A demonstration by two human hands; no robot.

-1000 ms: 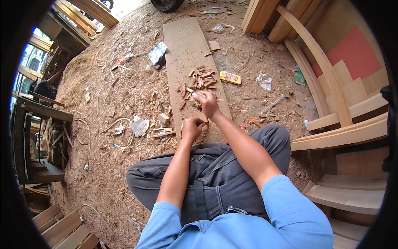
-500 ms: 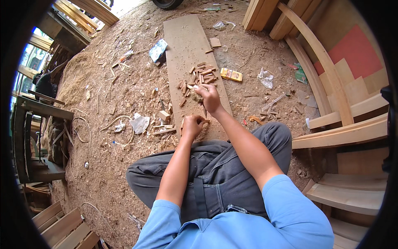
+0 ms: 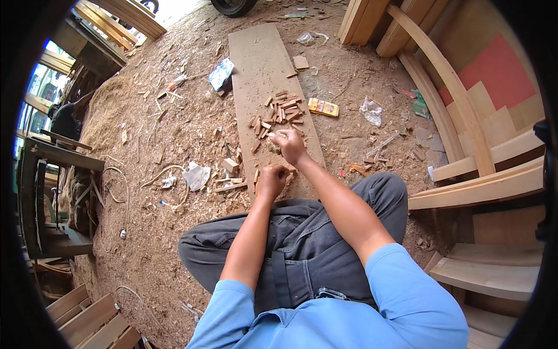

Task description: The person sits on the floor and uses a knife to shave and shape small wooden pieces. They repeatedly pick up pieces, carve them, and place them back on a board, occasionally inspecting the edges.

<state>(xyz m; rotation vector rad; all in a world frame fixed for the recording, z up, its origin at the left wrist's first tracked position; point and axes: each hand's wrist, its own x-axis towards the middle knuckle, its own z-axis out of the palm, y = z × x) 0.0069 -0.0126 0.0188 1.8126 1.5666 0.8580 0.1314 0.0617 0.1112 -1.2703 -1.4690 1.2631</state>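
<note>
My right hand (image 3: 292,148) is closed, held low above the near part of a long flat board (image 3: 256,52). A fuzzy brownish thing shows under its fingers, too blurred to name. Just nearer to me and to the left, my left hand (image 3: 271,182) is curled closed with its fingertips turned toward the right hand. Whatever it pinches is hidden or too small to make out. Beyond both hands lies a loose heap of small reddish-brown wood pieces (image 3: 286,109) on the board.
Sawdust and shavings cover the ground. A yellow packet (image 3: 323,107) lies right of the board, a blue-white packet (image 3: 221,74) left of it. Offcuts (image 3: 231,165) and a white plastic scrap (image 3: 196,175) lie near my left. Timber (image 3: 482,185) lines the right side; a dark metal frame (image 3: 64,154) stands left.
My right hand has shifted slightly left and nearer, its fingers turned lower over the fuzzy thing. The left hand stays nearly in place, slightly rotated. The wood heap looks the same.
</note>
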